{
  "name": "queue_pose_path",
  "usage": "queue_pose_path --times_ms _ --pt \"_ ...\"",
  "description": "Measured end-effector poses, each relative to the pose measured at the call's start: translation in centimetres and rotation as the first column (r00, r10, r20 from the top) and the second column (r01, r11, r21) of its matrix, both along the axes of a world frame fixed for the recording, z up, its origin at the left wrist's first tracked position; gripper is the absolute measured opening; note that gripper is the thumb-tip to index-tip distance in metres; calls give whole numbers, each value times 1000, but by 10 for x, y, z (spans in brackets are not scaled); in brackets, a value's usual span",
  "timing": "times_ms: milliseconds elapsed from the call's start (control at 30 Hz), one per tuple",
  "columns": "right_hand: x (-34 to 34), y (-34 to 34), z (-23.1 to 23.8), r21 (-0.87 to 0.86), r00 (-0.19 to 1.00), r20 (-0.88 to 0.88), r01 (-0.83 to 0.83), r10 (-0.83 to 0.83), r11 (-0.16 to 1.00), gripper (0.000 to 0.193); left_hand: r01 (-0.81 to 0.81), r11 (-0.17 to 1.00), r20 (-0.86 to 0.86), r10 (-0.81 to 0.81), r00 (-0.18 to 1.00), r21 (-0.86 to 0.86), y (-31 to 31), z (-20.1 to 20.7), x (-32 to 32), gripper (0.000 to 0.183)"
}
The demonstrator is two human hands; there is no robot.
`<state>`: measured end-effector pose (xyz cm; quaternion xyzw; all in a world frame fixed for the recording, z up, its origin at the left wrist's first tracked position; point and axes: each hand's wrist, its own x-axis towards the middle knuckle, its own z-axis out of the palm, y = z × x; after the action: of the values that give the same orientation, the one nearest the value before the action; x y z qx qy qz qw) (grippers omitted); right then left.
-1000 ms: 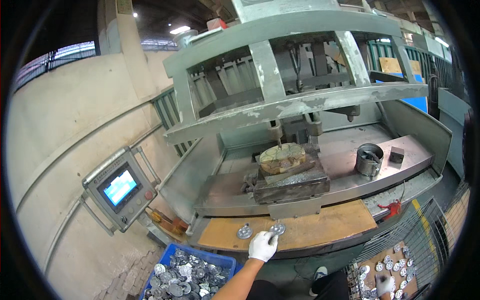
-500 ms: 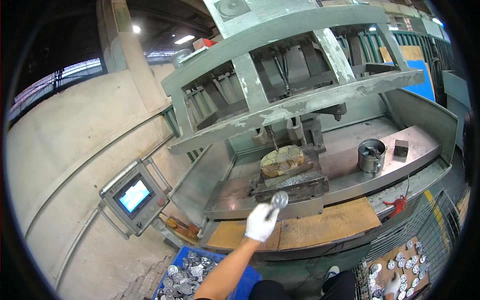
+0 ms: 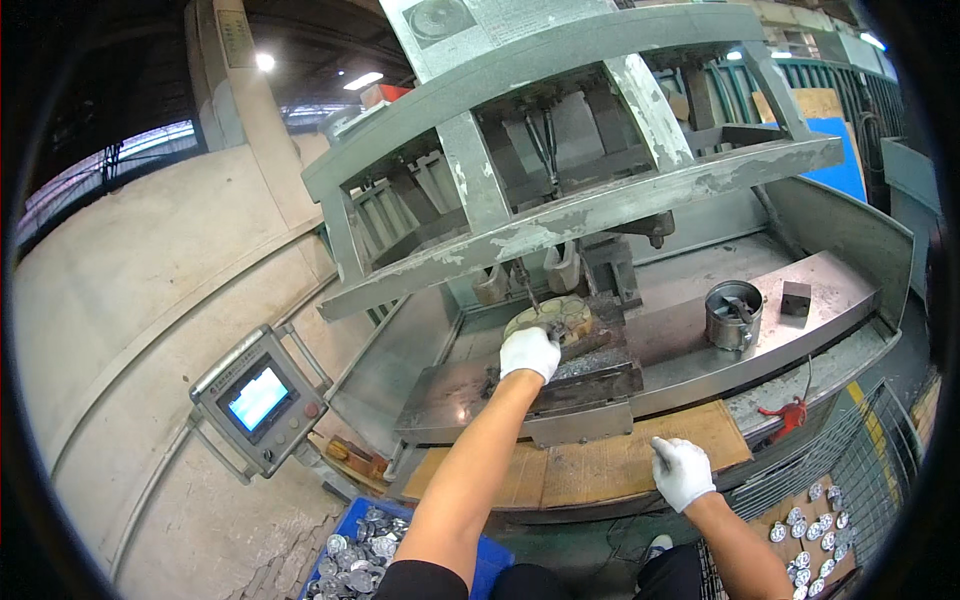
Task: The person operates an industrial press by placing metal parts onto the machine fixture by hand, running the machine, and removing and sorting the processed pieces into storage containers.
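My left hand (image 3: pixel 530 352), in a white glove, reaches into the grey press and rests on the round yellowish die (image 3: pixel 560 315). Its fingers are closed on a small metal disc (image 3: pixel 549 326), which is mostly hidden by the glove. The die sits on a dark steel block (image 3: pixel 585 385) under the press's ram. My right hand (image 3: pixel 682 470), also gloved, rests on the wooden board (image 3: pixel 590 465) at the front of the press, its fingers curled. Whether it holds anything is unclear.
A control panel with a lit screen (image 3: pixel 260 400) stands at the left. A blue crate of metal discs (image 3: pixel 365 555) sits below it. On the press table are a metal cup (image 3: pixel 733 315) and a dark block (image 3: pixel 796 297). A wire rack with discs (image 3: pixel 815 515) lies lower right.
My left hand lifted a metal disc off the wooden board and carried it up and forward onto the die. My right hand has come into view on the board.
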<state>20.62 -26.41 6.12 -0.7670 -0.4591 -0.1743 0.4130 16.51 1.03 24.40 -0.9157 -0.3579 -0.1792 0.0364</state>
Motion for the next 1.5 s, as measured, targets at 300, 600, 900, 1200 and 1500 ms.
queue_pose_path --times_ms 300,600,900,1200,1500 --pt "22 26 -42 -75 994 -100 39 -46 996 21 180 984 0 -180 984 -12 35 -15 13 30" --pt "21 31 -50 -10 983 -138 123 -123 992 21 327 945 84 -326 942 4 40 -17 1 32" --pt "20 32 -58 51 988 -52 150 -147 987 16 201 954 572 -295 766 222 51 -53 -108 24" --pt "18 39 -62 11 982 -62 180 -179 984 18 107 961 -73 -129 989 -256 86 -143 -257 35" --pt "14 38 -58 -5 982 -34 186 -186 983 16 -251 881 -189 189 964 -401 69 -165 -202 58"
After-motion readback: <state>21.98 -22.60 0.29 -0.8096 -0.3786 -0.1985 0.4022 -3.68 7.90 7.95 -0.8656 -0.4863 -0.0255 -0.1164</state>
